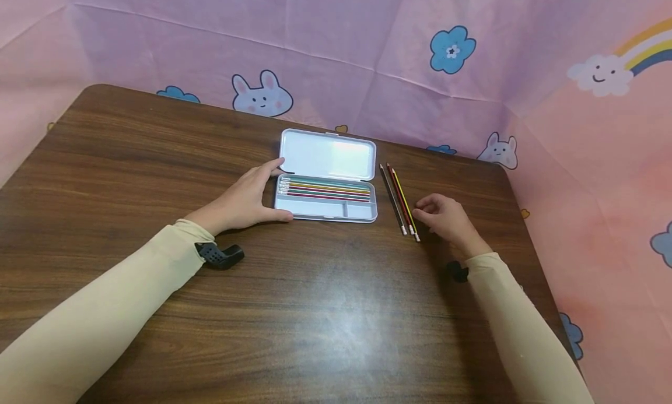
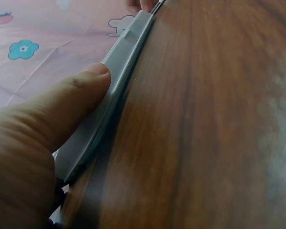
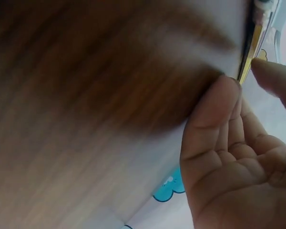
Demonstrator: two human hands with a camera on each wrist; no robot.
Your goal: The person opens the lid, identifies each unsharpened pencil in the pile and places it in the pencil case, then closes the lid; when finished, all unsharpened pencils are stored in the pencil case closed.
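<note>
An open white pencil case (image 1: pixel 315 207) lies on the table with its lid (image 1: pixel 310 153) tipped back. Several striped pencils (image 1: pixel 328 189) lie side by side in its rear compartment, white eraser ends to the left. My left hand (image 1: pixel 241 197) holds the case's left end, thumb against the front wall, fingers by the lid's hinge side. Right of the case lie three loose pencils: a dark one (image 1: pixel 392 200), a dark red one (image 1: pixel 400 200) and a yellow-and-black one (image 1: pixel 405 204). Beside the yellow-and-black pencil is my right hand (image 1: pixel 443 217), its thumb and forefinger apart in the right wrist view.
The brown wooden table (image 1: pixel 294 311) extends around the case, with its far edge close behind the lid. A pink and purple printed cloth (image 1: pixel 336 54) hangs behind and along the right side.
</note>
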